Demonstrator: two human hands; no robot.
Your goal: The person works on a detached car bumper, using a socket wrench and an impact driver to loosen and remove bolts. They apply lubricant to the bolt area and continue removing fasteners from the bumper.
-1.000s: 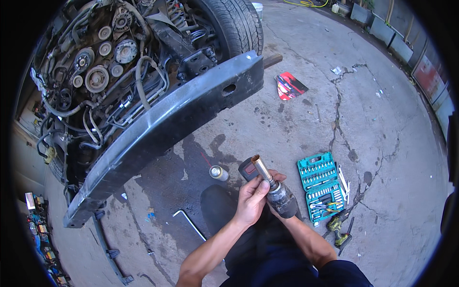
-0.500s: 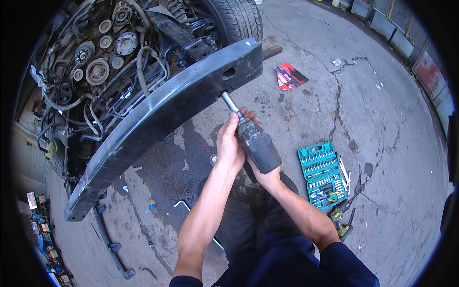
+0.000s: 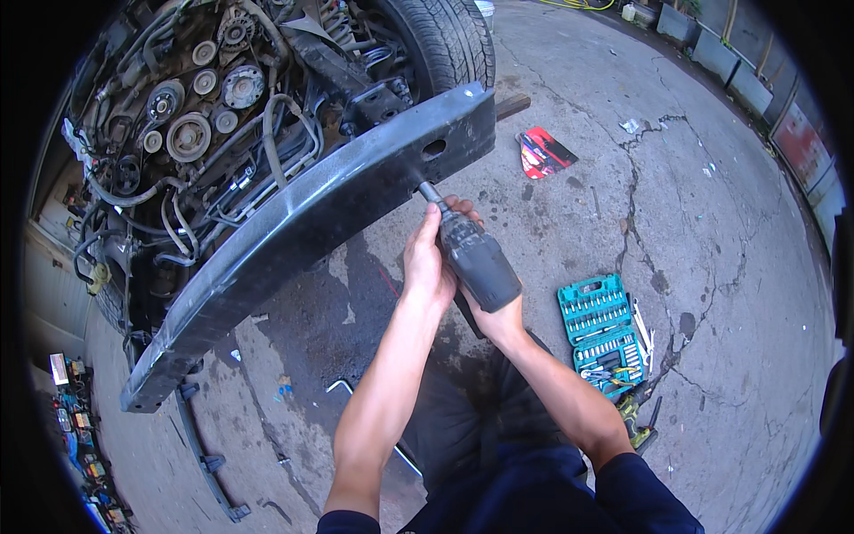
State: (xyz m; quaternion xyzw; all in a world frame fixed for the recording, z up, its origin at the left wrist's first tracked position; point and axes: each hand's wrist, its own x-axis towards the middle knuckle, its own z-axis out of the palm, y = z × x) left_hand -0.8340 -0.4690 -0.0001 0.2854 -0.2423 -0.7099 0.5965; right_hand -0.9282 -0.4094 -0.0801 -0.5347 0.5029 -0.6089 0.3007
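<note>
Both my hands are on a black impact wrench [image 3: 485, 271] held in front of my body. My right hand [image 3: 500, 318] is closed round its grip, partly hidden beneath the tool's body. My left hand [image 3: 425, 258] wraps the front end, thumb along the nose. From the nose sticks out a long metal socket [image 3: 429, 191]. Its tip is inside or against the lower edge of a long black bumper beam [image 3: 294, 214]; which of these, I cannot tell. Right of that spot, the beam has an oval hole [image 3: 434, 149].
Behind the beam lie the car's exposed engine pulleys [image 3: 189, 136] and a front tyre [image 3: 452, 53]. On the concrete rest a teal socket set case [image 3: 600, 334], a yellow-green power tool [image 3: 633, 418], a red and black sheet [image 3: 544, 153], a bent metal bar [image 3: 340, 385] and a black strip [image 3: 200, 449].
The socket has gone farther into or behind the beam's lower edge, so less of it shows. Both hands still hold the impact wrench. The view has shifted slightly.
</note>
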